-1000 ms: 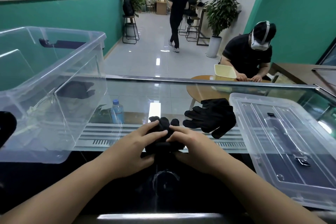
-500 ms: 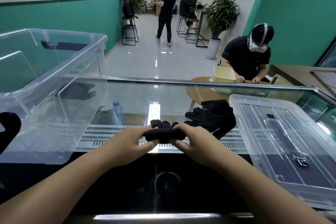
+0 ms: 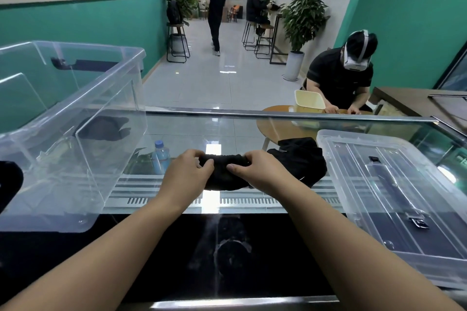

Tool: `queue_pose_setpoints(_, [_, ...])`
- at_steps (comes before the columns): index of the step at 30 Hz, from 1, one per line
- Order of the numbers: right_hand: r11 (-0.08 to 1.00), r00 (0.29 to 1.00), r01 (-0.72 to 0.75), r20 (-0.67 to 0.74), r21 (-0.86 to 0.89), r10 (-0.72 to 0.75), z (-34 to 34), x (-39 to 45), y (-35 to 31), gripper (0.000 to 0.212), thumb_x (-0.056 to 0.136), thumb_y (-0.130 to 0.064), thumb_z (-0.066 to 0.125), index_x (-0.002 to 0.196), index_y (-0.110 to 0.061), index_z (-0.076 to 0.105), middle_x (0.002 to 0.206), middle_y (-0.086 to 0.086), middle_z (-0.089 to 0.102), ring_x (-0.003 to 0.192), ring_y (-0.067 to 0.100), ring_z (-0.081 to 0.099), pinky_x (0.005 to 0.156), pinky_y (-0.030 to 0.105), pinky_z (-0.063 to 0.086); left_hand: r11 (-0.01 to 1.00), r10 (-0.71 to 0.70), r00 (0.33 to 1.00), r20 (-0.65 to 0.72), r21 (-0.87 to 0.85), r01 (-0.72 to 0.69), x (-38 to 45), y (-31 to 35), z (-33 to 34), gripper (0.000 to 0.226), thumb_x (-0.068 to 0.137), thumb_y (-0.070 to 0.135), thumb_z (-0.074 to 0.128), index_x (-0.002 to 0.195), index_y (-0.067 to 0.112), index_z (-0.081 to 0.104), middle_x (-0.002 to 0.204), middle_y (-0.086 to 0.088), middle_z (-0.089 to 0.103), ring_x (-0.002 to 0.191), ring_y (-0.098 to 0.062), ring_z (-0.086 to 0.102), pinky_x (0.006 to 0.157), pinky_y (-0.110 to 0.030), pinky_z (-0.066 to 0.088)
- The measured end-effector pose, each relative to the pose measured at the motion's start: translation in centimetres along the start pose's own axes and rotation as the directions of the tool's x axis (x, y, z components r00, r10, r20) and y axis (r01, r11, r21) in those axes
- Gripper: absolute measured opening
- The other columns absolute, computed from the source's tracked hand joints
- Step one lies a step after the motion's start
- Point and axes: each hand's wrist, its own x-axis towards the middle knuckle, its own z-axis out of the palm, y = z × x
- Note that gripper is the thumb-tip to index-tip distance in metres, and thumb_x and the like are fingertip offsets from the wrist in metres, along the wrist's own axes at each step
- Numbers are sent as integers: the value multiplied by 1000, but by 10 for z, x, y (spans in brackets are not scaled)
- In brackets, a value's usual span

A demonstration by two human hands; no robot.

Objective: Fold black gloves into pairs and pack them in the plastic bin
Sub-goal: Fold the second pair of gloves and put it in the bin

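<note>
Raised glove bundle (image 3: 223, 171) — between both hands

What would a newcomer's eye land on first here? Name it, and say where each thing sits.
First, the left hand and right hand at centre, both gripping a rolled black glove bundle above the glass counter. Next, the clear plastic bin on the left, and its lid lying flat on the right beside a pile of loose black gloves.

Even, moderately bright indoor light; overhead lamps glare on the reflective glass counter top (image 3: 252, 129) and glossy grey floor tiles (image 3: 202, 83). Wide-angle bending at edges; focus sharp.
</note>
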Motion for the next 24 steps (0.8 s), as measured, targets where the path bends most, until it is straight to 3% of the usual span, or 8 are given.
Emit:
queue_pose_setpoints(5, [998,999,-36,-16,-46,35,4,6,-4,39,82,-39,65,89,-1,67,86,17,71,82,28,67,65,34,50,997,-12,998,59,82,8,8,1,-5,21,84,22,60,96,7,69,90,-8,69,82,-21,65,69,-30,52])
queue_pose_setpoints(8, [974,997,-75,-33,-212,69,5,5,-8,44,83,-47,61,66,-7,51,72,10,57,78,26,54,48,26,30,970,-87,985,148,240,49,11,7,-13,22,84,25,60,76,5,63,72,-9,61,65,-23,58,52,-26,42])
queue_pose_setpoints(10, [951,995,-101,-31,-293,96,4,3,-13,49,86,-50,56,59,-13,36,62,3,44,74,22,48,45,25,24,935,-186,953,238,341,98,16,13,-19,34,86,29,57,63,5,52,58,-6,50,50,-19,49,46,-24,38])
queue_pose_setpoints(14, [977,990,-120,51,-178,131,3,3,-14,43,86,-40,60,59,-12,42,54,3,53,59,19,58,51,25,40,929,-369,831,416,135,345,28,15,-20,23,87,17,62,76,-2,54,57,-11,55,47,-21,54,70,-35,56])
queue_pose_setpoints(17, [989,983,-146,113,2,144,-1,6,-9,33,82,-32,68,74,-1,58,63,11,64,71,26,71,75,38,58,906,-393,806,443,36,422,31,18,-18,17,85,5,64,78,-4,52,55,-11,52,37,-17,53,56,-33,56])
queue_pose_setpoints(19, [978,975,-178,154,109,160,-7,7,-6,35,79,-26,73,91,6,64,82,18,71,73,26,71,80,41,59,883,-402,773,490,-17,470,29,21,-19,10,84,1,63,82,-5,54,60,-11,55,42,-15,57,48,-26,50])
queue_pose_setpoints(22, [969,964,-193,214,156,158,-13,5,-1,36,77,-19,75,99,6,65,94,21,72,77,25,72,81,38,59,856,-388,728,566,-71,512,25,22,-21,16,84,0,61,99,-6,59,81,-13,64,70,-20,63,57,-25,52])
queue_pose_setpoints(24, [973,966,-167,222,161,129,-16,3,1,33,77,-15,74,101,6,66,95,21,72,82,26,72,82,37,58,846,-361,725,587,-122,520,23,23,-22,22,84,-2,60,106,-6,58,83,-12,63,70,-17,62,59,-24,52])
